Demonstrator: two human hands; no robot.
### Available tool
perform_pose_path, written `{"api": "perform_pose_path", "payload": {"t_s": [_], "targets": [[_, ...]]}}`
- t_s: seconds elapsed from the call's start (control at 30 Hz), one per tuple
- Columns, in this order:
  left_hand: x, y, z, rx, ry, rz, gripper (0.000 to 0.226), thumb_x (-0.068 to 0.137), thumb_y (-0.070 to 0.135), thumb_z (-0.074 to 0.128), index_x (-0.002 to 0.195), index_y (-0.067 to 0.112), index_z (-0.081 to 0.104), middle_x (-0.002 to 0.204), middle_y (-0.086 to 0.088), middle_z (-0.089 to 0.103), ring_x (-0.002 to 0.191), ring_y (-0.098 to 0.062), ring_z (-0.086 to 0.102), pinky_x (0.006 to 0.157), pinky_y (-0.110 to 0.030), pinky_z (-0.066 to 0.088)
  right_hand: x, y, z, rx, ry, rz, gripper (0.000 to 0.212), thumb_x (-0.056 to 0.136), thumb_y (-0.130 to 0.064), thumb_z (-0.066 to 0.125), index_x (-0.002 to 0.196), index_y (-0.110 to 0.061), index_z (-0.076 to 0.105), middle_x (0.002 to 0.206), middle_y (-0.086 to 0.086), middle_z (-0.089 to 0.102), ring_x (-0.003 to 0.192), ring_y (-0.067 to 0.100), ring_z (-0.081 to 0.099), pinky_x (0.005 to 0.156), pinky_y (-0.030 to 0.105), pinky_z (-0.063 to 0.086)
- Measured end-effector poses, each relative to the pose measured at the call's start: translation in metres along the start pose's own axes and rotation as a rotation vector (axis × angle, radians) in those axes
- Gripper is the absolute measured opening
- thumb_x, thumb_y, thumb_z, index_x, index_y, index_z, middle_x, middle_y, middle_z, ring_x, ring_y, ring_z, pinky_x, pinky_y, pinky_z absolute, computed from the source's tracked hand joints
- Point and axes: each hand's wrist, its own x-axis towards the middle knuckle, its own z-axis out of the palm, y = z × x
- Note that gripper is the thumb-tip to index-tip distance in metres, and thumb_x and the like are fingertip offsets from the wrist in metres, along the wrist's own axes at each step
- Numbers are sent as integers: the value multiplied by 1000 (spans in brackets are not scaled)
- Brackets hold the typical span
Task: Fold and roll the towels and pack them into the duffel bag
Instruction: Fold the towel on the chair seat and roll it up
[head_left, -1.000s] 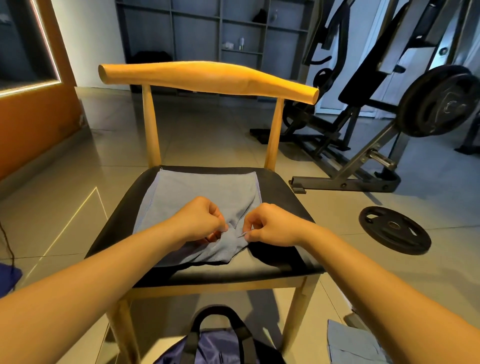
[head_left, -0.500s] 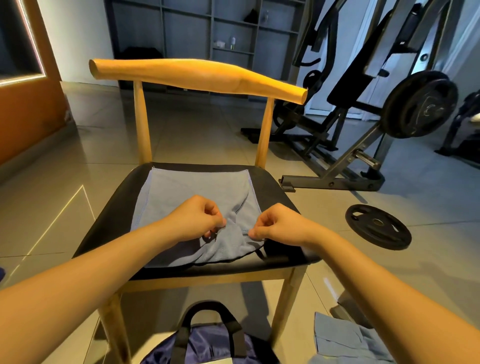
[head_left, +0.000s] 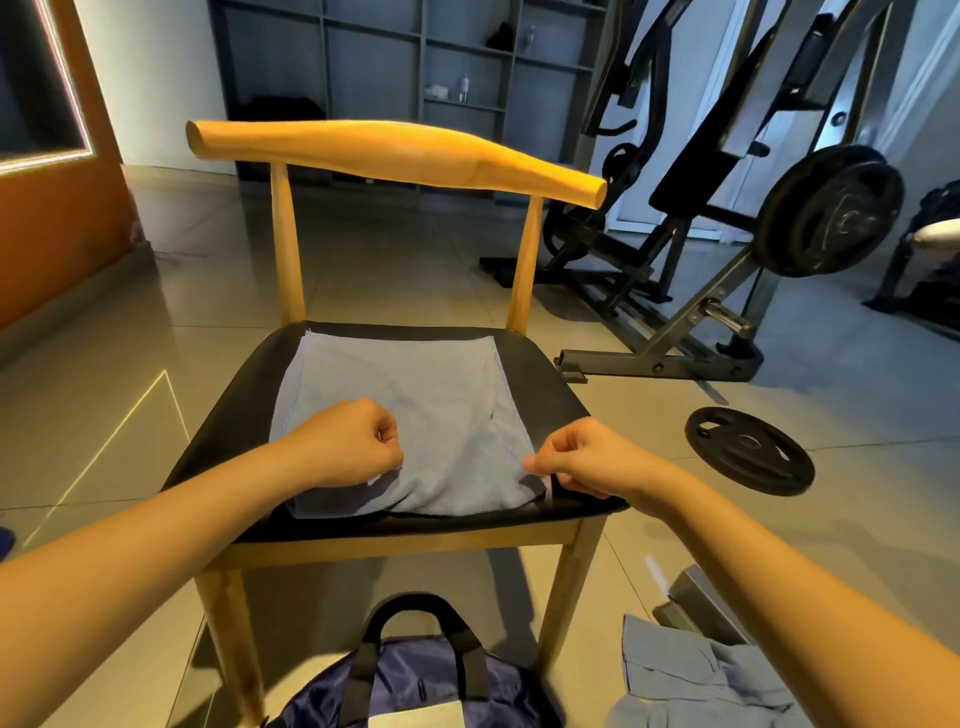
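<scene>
A light blue towel (head_left: 415, 395) lies spread on the black seat of a wooden chair (head_left: 550, 379). My left hand (head_left: 348, 447) is curled over the towel's near left part and grips the cloth there. My right hand (head_left: 582, 460) pinches the towel's near right corner at the seat's front edge. On the floor below the chair stands a navy duffel bag (head_left: 415, 686) with black handles, only partly in frame. Several more blue towels (head_left: 696, 680) lie in a heap on the floor at the lower right.
A loose weight plate (head_left: 748, 449) lies on the tiles right of the chair. A weight bench with a loaded bar (head_left: 826, 208) stands behind it. Grey shelving (head_left: 415, 62) fills the back wall, and an orange wall panel (head_left: 52, 218) is at the left.
My hands have moved apart along the towel's near edge, the right hand pulling its corner to the right, so the bunched cloth now lies flatter and wider.
</scene>
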Motion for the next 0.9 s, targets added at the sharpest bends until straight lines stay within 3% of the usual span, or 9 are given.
{"api": "perform_pose_path", "payload": {"t_s": [0.17,0.37,0.57,0.67,0.77,0.9], "targets": [[-8,-5,2,22,10,31,15,90,21,71,76,16,69,70,1,67,70,-15,63,63,-23,53,5,-6,12,-84,45,24,25,94,-24,70,72,-13,71,70,2,63,67,10,60,63,20,49],[-17,-8,1,51,19,52,9,92,22,70,82,21,69,78,4,68,74,-14,65,64,-18,52,-14,6,-4,-75,0,192,18,92,-19,72,80,-6,74,64,4,62,53,11,50,46,19,39],[-45,-16,-18,21,102,-17,8,90,26,73,82,25,70,76,7,70,72,-14,69,65,-23,58,-11,1,7,-21,44,236,44,98,-37,65,96,6,72,73,15,74,51,15,64,50,21,52],[-60,-30,-21,43,165,-132,16,88,33,75,79,21,69,72,5,70,70,-15,68,62,-21,52,-6,1,15,-62,136,191,36,96,-31,69,96,4,73,72,16,70,55,13,63,53,21,54],[-72,-40,-18,65,198,-243,29,84,45,77,79,19,65,69,3,70,67,-14,68,65,-24,57,-8,0,14,-24,164,216,27,95,-21,69,97,6,72,68,12,70,47,10,60,47,20,50],[-85,-41,-8,64,252,-317,45,74,50,84,82,15,57,74,-1,65,67,-15,63,62,-27,56,-15,-1,12,88,163,250,25,97,-16,65,105,8,68,85,25,75,48,18,67,49,24,54]]}}
